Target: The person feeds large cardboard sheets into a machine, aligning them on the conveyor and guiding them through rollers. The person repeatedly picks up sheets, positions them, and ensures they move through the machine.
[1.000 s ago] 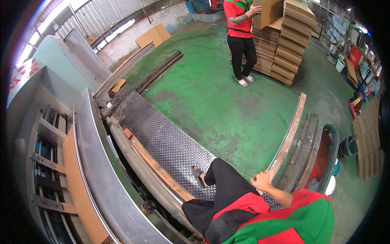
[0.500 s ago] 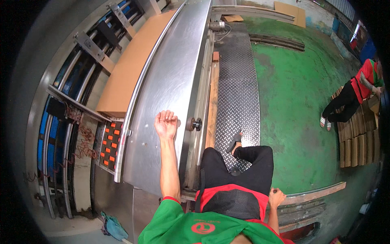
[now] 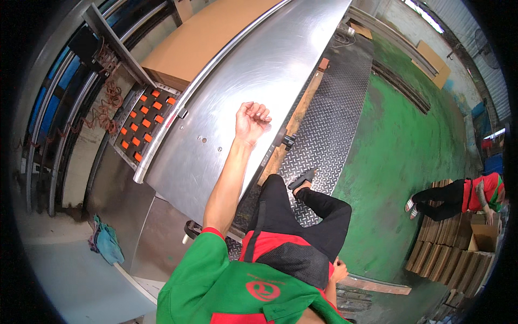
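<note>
Left hand (image 3: 252,123) over the metal table (image 3: 270,70)

Half a second ago, the table's long axis stood nearly upright in view; now it points to the upper right. The table lies between brown cardboard (image 3: 210,43) and tread plate (image 3: 334,116). The left fingers are loosely curled. Right hand (image 3: 339,270), right of the table, has bent fingers; their grip I cannot tell.

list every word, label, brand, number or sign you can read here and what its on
Green-and-red shirt: round red emblem with tiny lettering above it, too small and blurred to read.
Metal worktop: small dark marks on its edge near the black knob, too small to read.
No other text is readable.
</note>
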Tool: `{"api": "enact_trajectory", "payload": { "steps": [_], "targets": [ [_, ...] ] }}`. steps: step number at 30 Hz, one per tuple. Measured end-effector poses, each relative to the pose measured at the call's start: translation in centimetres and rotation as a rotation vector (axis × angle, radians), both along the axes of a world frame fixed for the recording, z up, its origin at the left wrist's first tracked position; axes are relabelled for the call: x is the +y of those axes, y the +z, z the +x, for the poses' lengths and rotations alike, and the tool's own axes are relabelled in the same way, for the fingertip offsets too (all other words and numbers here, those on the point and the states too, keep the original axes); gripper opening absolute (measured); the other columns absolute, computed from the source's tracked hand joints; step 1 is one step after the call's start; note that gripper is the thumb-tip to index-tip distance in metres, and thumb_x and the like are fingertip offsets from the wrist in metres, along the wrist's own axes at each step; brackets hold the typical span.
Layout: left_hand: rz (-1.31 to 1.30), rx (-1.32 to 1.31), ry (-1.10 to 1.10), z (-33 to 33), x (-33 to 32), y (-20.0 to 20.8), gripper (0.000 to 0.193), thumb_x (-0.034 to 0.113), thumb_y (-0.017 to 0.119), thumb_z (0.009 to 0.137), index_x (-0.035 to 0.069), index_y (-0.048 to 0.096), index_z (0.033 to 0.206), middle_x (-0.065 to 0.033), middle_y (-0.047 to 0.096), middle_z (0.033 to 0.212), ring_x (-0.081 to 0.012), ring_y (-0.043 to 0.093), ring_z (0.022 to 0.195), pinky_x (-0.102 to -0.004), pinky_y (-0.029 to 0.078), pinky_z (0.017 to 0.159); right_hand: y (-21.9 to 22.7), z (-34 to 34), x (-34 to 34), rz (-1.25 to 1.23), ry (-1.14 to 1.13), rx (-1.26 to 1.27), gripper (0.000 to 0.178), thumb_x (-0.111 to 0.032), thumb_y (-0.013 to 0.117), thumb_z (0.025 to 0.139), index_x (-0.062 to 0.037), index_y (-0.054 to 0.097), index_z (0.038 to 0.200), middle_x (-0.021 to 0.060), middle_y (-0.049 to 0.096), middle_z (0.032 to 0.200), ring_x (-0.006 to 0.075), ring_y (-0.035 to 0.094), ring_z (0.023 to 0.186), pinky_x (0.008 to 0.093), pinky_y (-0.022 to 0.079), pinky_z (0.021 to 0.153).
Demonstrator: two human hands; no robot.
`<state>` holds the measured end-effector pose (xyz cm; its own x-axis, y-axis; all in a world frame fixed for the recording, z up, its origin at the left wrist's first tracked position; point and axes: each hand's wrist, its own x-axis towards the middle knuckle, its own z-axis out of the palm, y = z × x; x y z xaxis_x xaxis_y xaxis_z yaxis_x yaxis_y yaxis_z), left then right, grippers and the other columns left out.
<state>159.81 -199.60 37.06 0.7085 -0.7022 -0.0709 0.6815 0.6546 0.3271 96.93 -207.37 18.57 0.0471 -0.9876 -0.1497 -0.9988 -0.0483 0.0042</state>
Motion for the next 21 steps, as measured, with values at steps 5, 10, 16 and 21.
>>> {"api": "enact_trajectory", "payload": {
  "steps": [5,10,16,21],
  "targets": [
    [0.031,-0.012,-0.006,0.0,-0.1,0.0,0.039,0.024,0.046,0.091,0.017,0.029,0.057,0.0001,0.030,0.062,-0.0128,0.033,0.062,-0.0281,0.034,0.062,-0.3,-0.3,-0.1,0.008,-0.006,0.068,0.042,-0.055,0.061,0.085,-0.0169,0.078,0.085,0.0100,0.072,0.078,0.0329,0.069,0.073,0.0459,0.046,0.074],
    [0.041,-0.021,-0.022,0.3,-0.3,-0.2,0.039,0.022,0.047,0.090,0.017,0.028,0.056,0.0000,0.030,0.061,-0.0125,0.034,0.062,-0.0283,0.034,0.062,-0.4,-0.2,0.1,-0.020,-0.008,0.034,0.039,-0.049,0.064,0.083,-0.0130,0.078,0.082,0.0120,0.072,0.077,0.0344,0.068,0.073,0.0463,0.045,0.080],
    [0.086,-0.050,-0.012,0.4,-0.3,-0.6,0.038,0.016,0.053,0.091,0.015,0.033,0.058,-0.0004,0.035,0.063,-0.0134,0.038,0.064,-0.0295,0.039,0.065,0.4,0.5,0.3,0.008,-0.048,0.004,0.037,-0.046,0.065,0.082,-0.0112,0.078,0.081,0.0120,0.072,0.078,0.0344,0.068,0.073,0.0465,0.044,0.086],
    [0.202,-0.129,0.038,0.1,-0.6,-0.9,0.032,0.015,0.060,0.091,0.010,0.047,0.062,-0.0025,0.049,0.069,-0.0162,0.050,0.073,-0.0316,0.046,0.074,0.6,0.7,0.4,0.000,-0.038,-0.033,0.035,-0.044,0.065,0.083,-0.0107,0.077,0.082,0.0118,0.073,0.080,0.0342,0.068,0.075,0.0457,0.043,0.088]
  ]
}}
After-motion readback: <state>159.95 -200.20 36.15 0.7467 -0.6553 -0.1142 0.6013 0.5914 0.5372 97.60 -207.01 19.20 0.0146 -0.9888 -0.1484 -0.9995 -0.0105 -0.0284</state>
